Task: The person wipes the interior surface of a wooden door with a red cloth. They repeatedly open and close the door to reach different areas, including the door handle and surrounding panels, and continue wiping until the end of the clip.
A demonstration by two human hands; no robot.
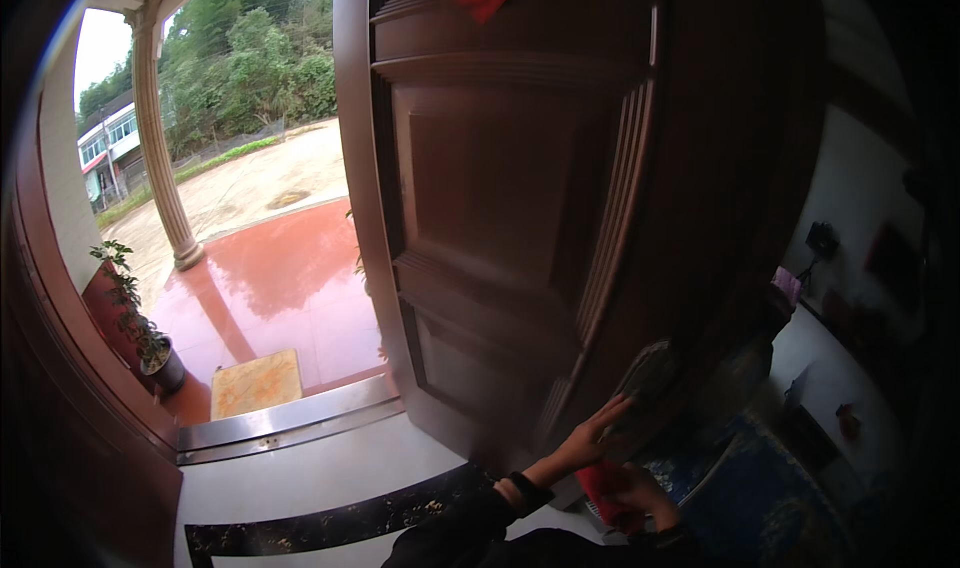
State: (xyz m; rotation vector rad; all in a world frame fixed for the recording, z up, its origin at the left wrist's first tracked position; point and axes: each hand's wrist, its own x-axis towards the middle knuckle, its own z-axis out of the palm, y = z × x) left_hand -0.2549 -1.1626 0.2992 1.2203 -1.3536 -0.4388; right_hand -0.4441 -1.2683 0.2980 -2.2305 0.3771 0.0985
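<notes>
My left hand (585,441), with a black band at its wrist, reaches up and right beside the lower part of a dark brown panelled door (490,188). Its fingers close against the lower end of a dark oval object with a paler rim (648,368), whose kind is too dim to tell. Lower and to the right, my right hand (645,496) is bent around a red object (603,483). Shadow and blur hide whether that object is cloth or something stiffer. Both forearms wear black sleeves.
The door stands open beside a metal threshold (290,418). Outside are a tan mat (255,383), a potted plant (163,360) and a fluted column (160,128) on shiny red tiles. Blue patterned fabric (770,498) lies at lower right. A black marbled strip (340,518) crosses the pale floor.
</notes>
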